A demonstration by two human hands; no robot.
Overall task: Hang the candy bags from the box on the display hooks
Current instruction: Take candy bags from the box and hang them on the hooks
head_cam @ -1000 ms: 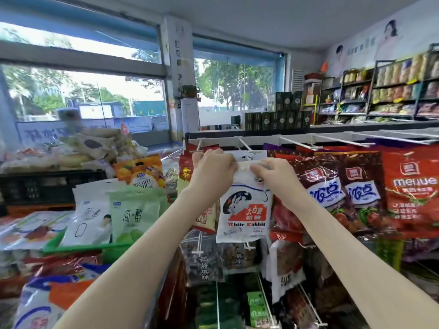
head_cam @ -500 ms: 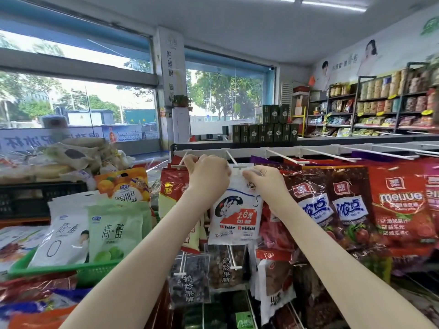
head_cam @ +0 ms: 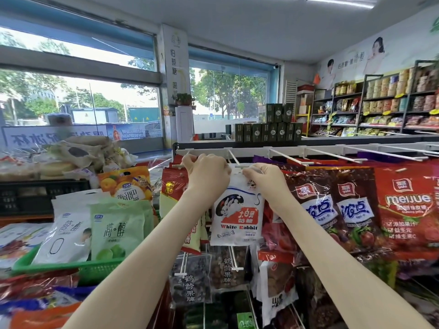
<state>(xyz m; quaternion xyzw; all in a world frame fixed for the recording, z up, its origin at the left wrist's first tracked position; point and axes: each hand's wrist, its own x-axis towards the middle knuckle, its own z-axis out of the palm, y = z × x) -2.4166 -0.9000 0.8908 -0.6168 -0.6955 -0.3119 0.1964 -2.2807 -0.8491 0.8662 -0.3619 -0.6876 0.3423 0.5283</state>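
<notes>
A white White Rabbit candy bag (head_cam: 236, 217) with a rabbit picture hangs upright in front of the display rack. My left hand (head_cam: 206, 174) pinches its top left corner and my right hand (head_cam: 263, 179) pinches its top right corner. The bag's top edge sits right at the tip of a white display hook (head_cam: 238, 165) on the top rail. Whether the hook passes through the bag's hole is hidden by my fingers. No box is in view.
Dark red and bright red candy bags (head_cam: 356, 205) hang from hooks to the right. Lower hooks carry dark snack bags (head_cam: 190, 281). A green basket (head_cam: 71, 267) with white and green bags stands at left. Bare white hooks (head_cam: 332, 156) stick out along the top rail.
Both hands have stayed on the bag's top corners at the hook tip. The camera has tilted up slightly, so hands and bag sit a little lower in view.
</notes>
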